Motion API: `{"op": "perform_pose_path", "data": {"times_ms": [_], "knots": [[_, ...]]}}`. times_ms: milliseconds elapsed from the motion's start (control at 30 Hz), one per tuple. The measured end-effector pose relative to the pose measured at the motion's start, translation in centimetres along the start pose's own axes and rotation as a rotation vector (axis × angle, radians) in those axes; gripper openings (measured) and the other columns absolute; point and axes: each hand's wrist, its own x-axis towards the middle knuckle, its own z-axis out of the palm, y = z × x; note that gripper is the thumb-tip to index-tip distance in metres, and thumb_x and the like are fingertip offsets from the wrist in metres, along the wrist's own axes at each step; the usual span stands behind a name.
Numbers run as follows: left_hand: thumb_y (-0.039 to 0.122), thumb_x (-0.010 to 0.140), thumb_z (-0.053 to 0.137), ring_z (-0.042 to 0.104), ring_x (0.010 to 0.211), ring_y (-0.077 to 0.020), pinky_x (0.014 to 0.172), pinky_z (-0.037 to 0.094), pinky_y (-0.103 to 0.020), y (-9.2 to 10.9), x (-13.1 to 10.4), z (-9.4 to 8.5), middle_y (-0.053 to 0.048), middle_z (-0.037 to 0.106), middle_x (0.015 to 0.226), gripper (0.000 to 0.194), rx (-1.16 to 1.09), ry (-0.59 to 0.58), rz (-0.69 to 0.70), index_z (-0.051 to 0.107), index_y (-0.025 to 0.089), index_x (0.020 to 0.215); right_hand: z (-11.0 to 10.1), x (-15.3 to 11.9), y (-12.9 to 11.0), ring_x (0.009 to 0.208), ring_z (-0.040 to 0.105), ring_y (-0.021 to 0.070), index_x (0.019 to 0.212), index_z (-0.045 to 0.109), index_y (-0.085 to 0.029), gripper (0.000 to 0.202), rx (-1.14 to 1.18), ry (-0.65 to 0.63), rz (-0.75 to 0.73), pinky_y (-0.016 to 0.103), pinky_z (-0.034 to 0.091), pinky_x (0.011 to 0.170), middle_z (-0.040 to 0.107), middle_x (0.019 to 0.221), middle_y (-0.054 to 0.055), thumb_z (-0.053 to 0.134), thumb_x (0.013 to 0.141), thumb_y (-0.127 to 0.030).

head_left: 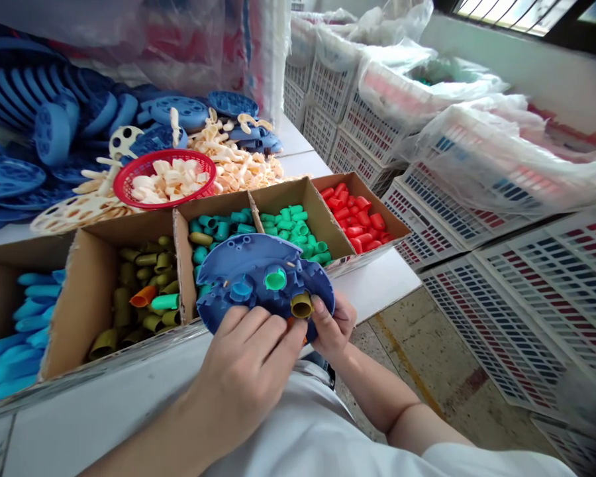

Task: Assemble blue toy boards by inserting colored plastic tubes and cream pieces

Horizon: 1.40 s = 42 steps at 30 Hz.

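Note:
A round blue plastic shell (258, 258) is held tilted above the front edge of the boxes, its hollow inside facing me. A light-blue cap (241, 287), a green cap (275, 278) and an olive cap (302, 305) sit in its holes. My right hand (334, 324) grips the shell's right edge, thumb beside the olive cap. Curled over the shell's near side, my left hand (258, 354) has its index fingertip on an orange cap, mostly hidden by the fingers.
Cardboard compartments (110, 248) hold blue, olive, teal, green and red caps. An orange and a green cap lie among the olive ones. Behind stand a red basket (166, 202) of cream pieces, loose cream parts (238, 165) and stacked blue shells (54, 132). White crates (477, 278) line the right.

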Motion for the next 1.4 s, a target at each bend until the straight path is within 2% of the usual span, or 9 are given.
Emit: {"op": "perform_pose_path", "data": {"times_ms": [133,233,300,433,567,900,1100,1233,1400], "knots": [[0.015,0.097,0.068,0.056,0.076,-0.0225,0.069,0.037,-0.040,0.1,-0.2,-1.0,-0.005,0.066,0.082,0.016,-0.010,-0.040,-0.026,0.066,0.010,0.111,-0.3,-0.2,0.2,0.051,0.041,0.0109,0.075,0.066,-0.020,0.037,-0.003,-0.016,0.000,0.023,0.038,0.047,0.052,0.060,-0.003,0.069,0.097,-0.050],[0.014,0.095,0.070,0.059,0.082,-0.0219,0.077,0.043,-0.041,-0.8,0.5,-2.8,-0.006,0.067,0.090,0.019,-0.068,0.055,-0.078,0.064,0.012,0.113,-0.4,-0.4,0.3,0.051,0.042,0.0111,0.080,0.069,-0.021,0.033,0.017,-0.031,-0.008,0.023,0.037,0.048,0.054,0.062,-0.003,0.067,0.098,-0.049],[0.009,0.094,0.068,0.060,0.086,-0.0238,0.079,0.043,-0.042,-1.9,1.1,-3.9,-0.007,0.066,0.095,0.023,0.059,0.080,-0.086,0.066,0.015,0.116,-0.4,-0.7,0.4,0.051,0.041,0.0110,0.083,0.070,-0.022,0.030,0.027,-0.063,-0.007,0.023,0.036,0.047,0.053,0.062,-0.003,0.068,0.098,-0.048],[0.006,0.096,0.059,0.058,0.088,-0.0269,0.077,0.039,-0.044,-4.0,1.8,-4.8,-0.008,0.065,0.094,0.025,0.223,-0.043,0.001,0.070,0.019,0.113,-0.4,-1.6,0.6,0.050,0.042,0.0110,0.086,0.071,-0.022,0.025,0.029,-0.142,0.016,0.023,0.037,0.047,0.054,0.063,-0.003,0.067,0.099,-0.042],[0.006,0.097,0.059,0.062,0.088,-0.0241,0.080,0.042,-0.043,-4.6,1.7,-5.1,-0.005,0.068,0.089,0.017,0.134,-0.081,0.074,0.069,0.018,0.106,-0.6,-1.9,0.4,0.051,0.043,0.0114,0.085,0.070,-0.021,0.025,0.003,-0.174,0.020,0.023,0.039,0.048,0.052,0.061,-0.003,0.068,0.098,-0.042],[0.011,0.095,0.068,0.067,0.085,-0.0239,0.081,0.047,-0.043,-4.5,0.9,-5.1,-0.005,0.074,0.090,0.014,0.110,0.005,0.072,0.067,0.018,0.106,-0.4,-0.8,-0.4,0.049,0.044,0.0109,0.088,0.074,-0.021,0.019,0.004,-0.188,-0.019,0.022,0.039,0.047,0.054,0.061,-0.003,0.070,0.096,-0.037],[0.022,0.094,0.074,0.065,0.085,-0.0289,0.079,0.045,-0.046,-3.8,0.9,-3.9,-0.009,0.074,0.091,0.015,0.233,0.065,-0.013,0.069,0.016,0.106,-0.4,-1.0,-0.1,0.053,0.046,0.0118,0.090,0.074,-0.021,0.019,0.003,-0.120,0.028,0.023,0.040,0.049,0.057,0.066,-0.002,0.068,0.097,-0.037],[0.026,0.094,0.073,0.065,0.089,-0.0314,0.078,0.046,-0.049,-3.5,0.7,-3.0,-0.011,0.073,0.096,0.020,0.260,0.082,-0.099,0.069,0.016,0.111,-0.5,-0.8,-0.2,0.051,0.043,0.0115,0.083,0.072,-0.020,0.028,-0.028,-0.074,0.045,0.024,0.039,0.047,0.052,0.061,-0.003,0.069,0.097,-0.044],[0.023,0.098,0.069,0.065,0.097,-0.0267,0.086,0.052,-0.047,-3.2,-0.1,-4.0,-0.007,0.068,0.105,0.021,0.165,0.210,-0.221,0.064,0.022,0.118,-0.8,-0.2,-0.4,0.050,0.044,0.0115,0.082,0.073,-0.020,0.030,-0.051,-0.007,0.027,0.024,0.038,0.046,0.056,0.060,-0.002,0.070,0.096,-0.046]]}}
